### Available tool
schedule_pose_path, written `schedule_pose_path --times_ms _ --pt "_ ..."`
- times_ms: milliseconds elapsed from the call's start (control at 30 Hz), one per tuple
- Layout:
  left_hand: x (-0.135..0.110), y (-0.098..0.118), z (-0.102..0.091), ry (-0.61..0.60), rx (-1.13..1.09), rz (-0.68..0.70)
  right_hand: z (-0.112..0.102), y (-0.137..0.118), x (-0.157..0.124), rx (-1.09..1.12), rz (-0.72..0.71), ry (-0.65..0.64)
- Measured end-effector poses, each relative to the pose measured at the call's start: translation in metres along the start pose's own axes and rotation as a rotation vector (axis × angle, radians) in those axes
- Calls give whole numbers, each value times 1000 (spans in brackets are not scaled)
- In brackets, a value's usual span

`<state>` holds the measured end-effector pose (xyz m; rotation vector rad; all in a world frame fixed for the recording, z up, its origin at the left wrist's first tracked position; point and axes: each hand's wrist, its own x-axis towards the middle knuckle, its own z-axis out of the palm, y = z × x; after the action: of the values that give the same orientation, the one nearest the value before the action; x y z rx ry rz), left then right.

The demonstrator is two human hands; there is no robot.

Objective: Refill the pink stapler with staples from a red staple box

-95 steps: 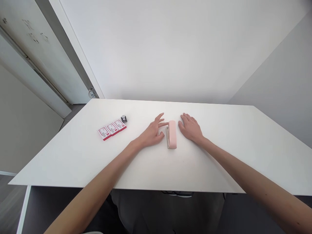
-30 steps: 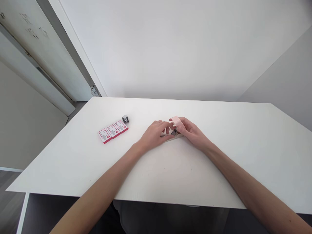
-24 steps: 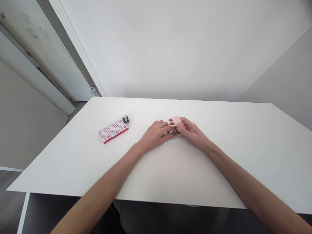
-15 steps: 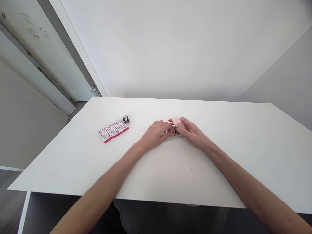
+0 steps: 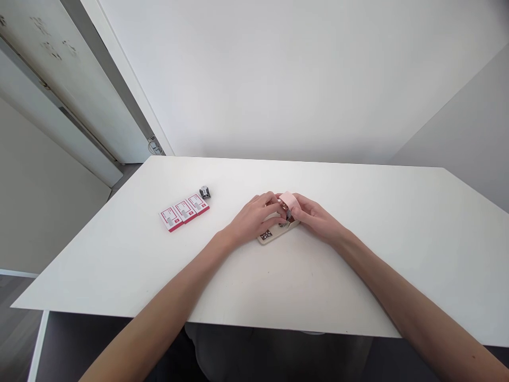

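Both hands are at a stapler with a pink top [image 5: 291, 200] and a cream base [image 5: 272, 237], just right of the table's middle. My right hand [image 5: 312, 215] is closed round its right end, thumb on the near side of the pink part. From the left, my left hand [image 5: 256, 216] reaches over the base with curved fingers. Its thumb and forefinger come together at a small dark, metallic piece [image 5: 289, 215] under the pink top; fingers partly hide it. Dark patterned patches show on the base.
Three small white-and-red boxes [image 5: 184, 211] lie in a slanting row on the left of the white table [image 5: 254, 286]. A small black staple remover [image 5: 204, 192] sits by their far end. Behind the table rises a white wall [image 5: 278, 79].
More of the stapler's cream base and its dark patches now show below my left hand. The pink top has tilted slightly. Both hands stay in nearly the same place.
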<state>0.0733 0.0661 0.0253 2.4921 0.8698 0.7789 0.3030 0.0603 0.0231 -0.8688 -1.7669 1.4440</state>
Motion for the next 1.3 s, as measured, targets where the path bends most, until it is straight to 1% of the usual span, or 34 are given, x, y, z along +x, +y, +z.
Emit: schedule_pose_path --times_ms 100,200,367,433,500,633,733,900,1033,1167,1300 --pt "0 0 0 14 -71 -26 -1 0 0 7 9 -1" --pt "0 1 1 53 -156 -70 -3 1 0 4 26 17" --pt "1 6 -2 179 -327 -85 -5 4 0 49 24 29" --pt "3 6 -5 223 -425 -130 -5 4 0 62 18 32" --pt "5 3 -9 293 -581 -211 -4 3 -1 50 16 49" --pt "7 -12 -18 503 -1028 -356 0 -1 -2 -27 21 146" --pt "8 -23 -21 594 -1239 -422 2 -1 -2 -66 22 236" --pt "7 -31 -24 673 -1350 -477 4 3 -1 -182 42 337" --pt "7 -33 -27 739 -1383 -503 8 5 -1 -270 57 379" --pt "5 -33 -30 755 -1418 -501 16 8 0 -364 50 385" --pt "1 -32 -34 761 -1449 -494 28 15 11 -445 -21 439"
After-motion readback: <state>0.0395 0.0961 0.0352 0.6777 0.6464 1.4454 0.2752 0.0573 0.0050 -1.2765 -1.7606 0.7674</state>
